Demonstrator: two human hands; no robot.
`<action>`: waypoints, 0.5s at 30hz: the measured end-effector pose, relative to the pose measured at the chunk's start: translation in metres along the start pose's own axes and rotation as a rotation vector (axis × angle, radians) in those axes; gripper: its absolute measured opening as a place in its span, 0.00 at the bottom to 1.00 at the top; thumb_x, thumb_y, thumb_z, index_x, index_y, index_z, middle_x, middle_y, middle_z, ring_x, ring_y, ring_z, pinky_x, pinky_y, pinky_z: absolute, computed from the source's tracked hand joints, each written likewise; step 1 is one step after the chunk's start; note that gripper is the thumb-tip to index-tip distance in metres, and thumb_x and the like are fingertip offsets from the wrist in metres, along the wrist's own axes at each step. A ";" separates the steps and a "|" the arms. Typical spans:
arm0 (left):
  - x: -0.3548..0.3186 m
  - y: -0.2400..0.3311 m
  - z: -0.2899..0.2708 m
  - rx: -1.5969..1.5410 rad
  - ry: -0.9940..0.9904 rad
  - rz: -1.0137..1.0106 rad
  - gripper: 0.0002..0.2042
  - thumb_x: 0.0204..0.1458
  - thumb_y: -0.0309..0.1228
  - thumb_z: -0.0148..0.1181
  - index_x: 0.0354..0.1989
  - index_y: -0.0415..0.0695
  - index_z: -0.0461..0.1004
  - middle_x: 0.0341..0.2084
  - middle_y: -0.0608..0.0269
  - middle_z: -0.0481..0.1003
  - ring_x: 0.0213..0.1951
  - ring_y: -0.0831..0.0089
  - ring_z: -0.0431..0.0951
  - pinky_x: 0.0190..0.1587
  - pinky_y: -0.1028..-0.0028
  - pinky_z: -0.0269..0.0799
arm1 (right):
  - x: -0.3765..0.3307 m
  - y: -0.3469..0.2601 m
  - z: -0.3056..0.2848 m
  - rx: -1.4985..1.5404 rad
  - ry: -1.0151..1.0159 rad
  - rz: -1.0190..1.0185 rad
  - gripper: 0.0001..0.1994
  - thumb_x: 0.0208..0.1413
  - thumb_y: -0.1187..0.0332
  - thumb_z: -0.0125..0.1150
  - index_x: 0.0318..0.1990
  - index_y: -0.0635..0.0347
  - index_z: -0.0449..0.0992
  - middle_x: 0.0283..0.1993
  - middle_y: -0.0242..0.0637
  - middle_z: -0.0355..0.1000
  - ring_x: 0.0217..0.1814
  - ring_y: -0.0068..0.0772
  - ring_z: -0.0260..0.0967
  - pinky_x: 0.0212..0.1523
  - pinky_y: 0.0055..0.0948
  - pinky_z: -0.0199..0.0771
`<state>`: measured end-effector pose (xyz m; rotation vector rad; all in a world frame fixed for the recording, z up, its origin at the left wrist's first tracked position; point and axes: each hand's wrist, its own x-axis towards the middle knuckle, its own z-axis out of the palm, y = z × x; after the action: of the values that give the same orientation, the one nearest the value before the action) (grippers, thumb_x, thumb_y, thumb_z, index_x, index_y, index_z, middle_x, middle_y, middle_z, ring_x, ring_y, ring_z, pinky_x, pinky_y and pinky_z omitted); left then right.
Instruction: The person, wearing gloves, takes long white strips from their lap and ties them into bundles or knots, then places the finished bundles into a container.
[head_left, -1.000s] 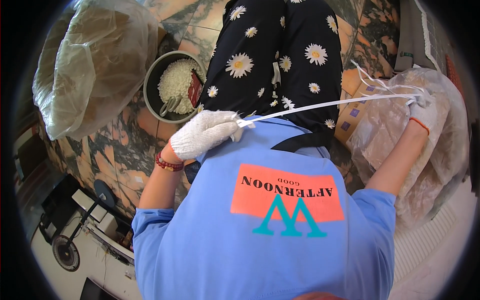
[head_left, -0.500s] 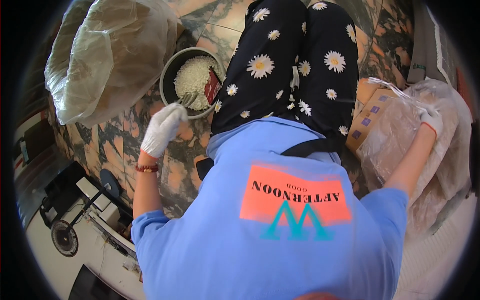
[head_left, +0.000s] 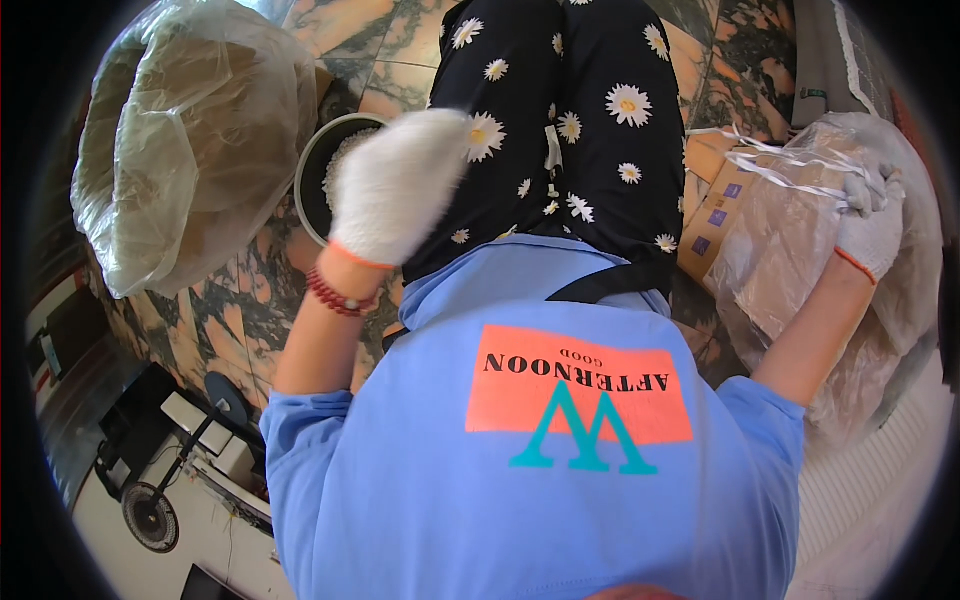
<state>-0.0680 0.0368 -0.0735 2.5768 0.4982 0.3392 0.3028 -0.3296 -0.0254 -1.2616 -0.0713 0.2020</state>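
My left hand [head_left: 395,185], in a white knit glove, is raised in front of the grey bucket [head_left: 304,180] and my left thigh. Its back faces up; the fingers are hidden and slightly smeared. Behind it the bucket shows part of its white granules [head_left: 340,168]; the rest is covered. Out to the right, my gloved right hand [head_left: 872,215] is closed round a bundle of thin white cords [head_left: 785,172], whose loose ends trail leftward. This hand is over a clear plastic bag [head_left: 800,260] lying on a cardboard box [head_left: 722,215].
A large translucent bag [head_left: 190,140] with brown contents stands left of the bucket. Marbled tiles [head_left: 340,25] cover the floor. A small fan [head_left: 150,517] and a white desk are at lower left. Grey fabric [head_left: 840,60] hangs at upper right.
My left hand has moved up and right, now covering much of the bucket, including the red packet and grey prongs seen before. My right hand has turned, fingers curled, the cords more spread.
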 end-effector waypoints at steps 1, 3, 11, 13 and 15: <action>0.009 0.018 0.010 -0.091 -0.132 0.116 0.07 0.59 0.32 0.60 0.42 0.45 0.80 0.35 0.56 0.80 0.38 0.55 0.81 0.42 0.62 0.78 | 0.002 0.000 -0.008 0.145 -0.174 0.042 0.10 0.71 0.65 0.48 0.43 0.62 0.71 0.32 0.33 0.66 0.20 0.24 0.50 0.21 0.24 0.52; 0.020 0.041 0.044 0.017 -0.403 0.144 0.06 0.59 0.30 0.57 0.42 0.43 0.75 0.34 0.54 0.79 0.41 0.52 0.82 0.43 0.60 0.79 | -0.002 0.002 -0.002 0.200 -0.248 0.108 0.10 0.72 0.66 0.47 0.42 0.63 0.71 0.30 0.32 0.65 0.19 0.24 0.48 0.19 0.24 0.51; 0.040 0.055 0.090 0.255 -0.952 0.213 0.09 0.52 0.26 0.55 0.36 0.35 0.79 0.30 0.45 0.82 0.35 0.48 0.84 0.35 0.56 0.81 | -0.045 -0.013 0.034 0.137 0.035 0.005 0.14 0.74 0.63 0.43 0.41 0.64 0.71 0.20 0.26 0.53 0.18 0.23 0.44 0.20 0.24 0.48; 0.040 0.056 0.095 0.309 -1.018 0.241 0.09 0.49 0.28 0.59 0.33 0.42 0.86 0.34 0.49 0.84 0.38 0.52 0.85 0.37 0.58 0.81 | -0.043 -0.033 0.008 0.235 -0.114 0.006 0.13 0.73 0.64 0.44 0.42 0.65 0.70 0.20 0.28 0.54 0.18 0.24 0.45 0.20 0.26 0.50; 0.043 0.058 0.097 0.309 -1.048 0.186 0.13 0.54 0.31 0.54 0.36 0.42 0.85 0.37 0.47 0.84 0.38 0.52 0.85 0.39 0.57 0.81 | -0.048 -0.056 0.002 0.291 -0.232 0.016 0.12 0.72 0.65 0.44 0.42 0.66 0.69 0.19 0.28 0.53 0.18 0.25 0.45 0.20 0.28 0.51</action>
<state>0.0186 -0.0337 -0.1196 2.6338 -0.0917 -1.0605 0.2613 -0.3527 0.0311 -0.9454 -0.2241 0.3590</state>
